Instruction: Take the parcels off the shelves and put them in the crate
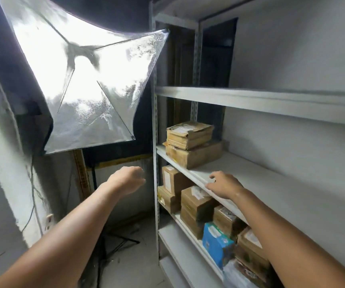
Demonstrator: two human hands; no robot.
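Observation:
Two brown cardboard parcels are stacked at the far left of the middle shelf (250, 183): a flat top parcel (189, 133) lies on a bigger bottom parcel (194, 154). The shelf below holds several brown parcels (196, 201) and a blue printed box (217, 244). My right hand (223, 185) rests with relaxed fingers on the front edge of the middle shelf, holding nothing. My left hand (129, 179) hovers in the air left of the rack, fingers loosely curled, empty. No crate is in view.
A lit softbox lamp (84, 80) on a black stand (98, 235) fills the left side, close to the rack's corner post (156, 183). The upper shelf (271, 100) shows nothing on it. A white wall lies behind the shelves.

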